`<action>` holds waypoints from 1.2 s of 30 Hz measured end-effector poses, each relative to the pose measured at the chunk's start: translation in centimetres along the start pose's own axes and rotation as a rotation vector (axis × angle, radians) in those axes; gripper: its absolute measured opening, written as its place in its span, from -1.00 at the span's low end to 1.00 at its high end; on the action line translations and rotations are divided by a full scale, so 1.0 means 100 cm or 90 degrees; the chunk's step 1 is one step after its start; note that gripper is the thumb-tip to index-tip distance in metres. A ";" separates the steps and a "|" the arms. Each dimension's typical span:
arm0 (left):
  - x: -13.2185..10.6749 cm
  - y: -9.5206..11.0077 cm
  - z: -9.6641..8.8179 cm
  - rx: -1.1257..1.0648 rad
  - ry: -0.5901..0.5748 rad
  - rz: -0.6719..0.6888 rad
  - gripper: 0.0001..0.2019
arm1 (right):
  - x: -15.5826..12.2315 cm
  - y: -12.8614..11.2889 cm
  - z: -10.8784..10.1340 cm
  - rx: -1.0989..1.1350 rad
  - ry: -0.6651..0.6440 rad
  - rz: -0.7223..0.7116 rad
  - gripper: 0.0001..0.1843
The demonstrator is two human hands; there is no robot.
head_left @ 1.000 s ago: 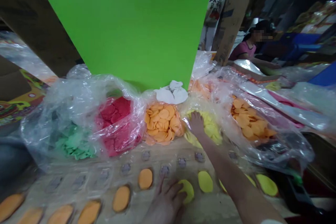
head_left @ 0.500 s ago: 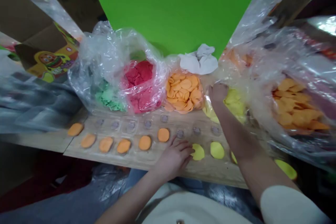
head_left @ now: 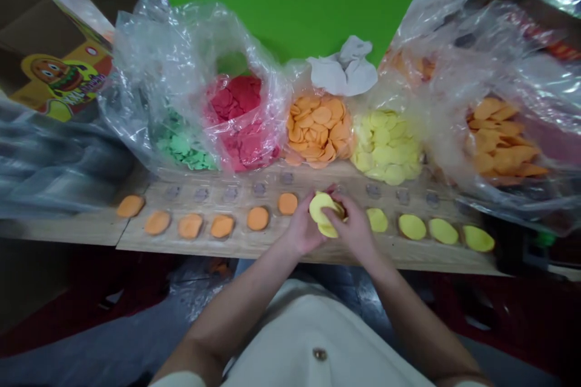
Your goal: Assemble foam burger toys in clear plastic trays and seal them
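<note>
Both our hands closed on one yellow disc (head_left: pixel 323 208), held bent between them just above the near half of a wooden board (head_left: pixel 272 246), close to its middle. Our left hand (head_left: pixel 303 231) reached in from the lower left, forearm slanting up toward the centre, its fingers curled against the disc's left side. Our right hand (head_left: pixel 356 231) reached in from the lower right, forearm slanting the opposite way, its fingers drawn narrow over the disc's right edge. Neither hand was spread; the two stood close together, gripping the same disc.

Six orange discs (head_left: pixel 258 217) lay in a line on the board left of our hands, and four flat yellow discs (head_left: pixel 412 227) lay in line to the right. Small grey marks (head_left: pixel 259 188) ran along the board behind them. Beyond the board, clear plastic bags (head_left: pixel 158 54) held, from left to right, a green pile (head_left: pixel 181 146), a red pile (head_left: pixel 240 124), an orange pile (head_left: pixel 318 130), a yellow pile (head_left: pixel 385 148) and a second orange pile (head_left: pixel 497 142). A crumpled white cloth (head_left: pixel 345 69) sat behind the bags, against a bright green sheet (head_left: pixel 290 0). A printed box (head_left: pixel 59 75) showing a cartoon burger stood at far left.
</note>
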State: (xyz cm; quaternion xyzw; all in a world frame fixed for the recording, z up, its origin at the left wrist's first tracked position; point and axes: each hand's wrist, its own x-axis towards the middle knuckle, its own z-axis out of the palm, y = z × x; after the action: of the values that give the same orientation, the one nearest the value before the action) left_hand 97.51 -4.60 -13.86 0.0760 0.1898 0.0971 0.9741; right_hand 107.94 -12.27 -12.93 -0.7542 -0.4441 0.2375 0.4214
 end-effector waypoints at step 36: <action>-0.082 -0.006 -0.043 1.011 0.121 0.189 -0.63 | -0.043 0.020 0.018 -0.395 -0.101 -0.164 -0.73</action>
State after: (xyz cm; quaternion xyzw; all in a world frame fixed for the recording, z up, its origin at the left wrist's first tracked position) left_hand 88.54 -6.51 -15.03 0.7602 0.2720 0.0674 0.5862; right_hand 105.40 -15.77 -15.68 -0.7632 -0.6182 0.0936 0.1627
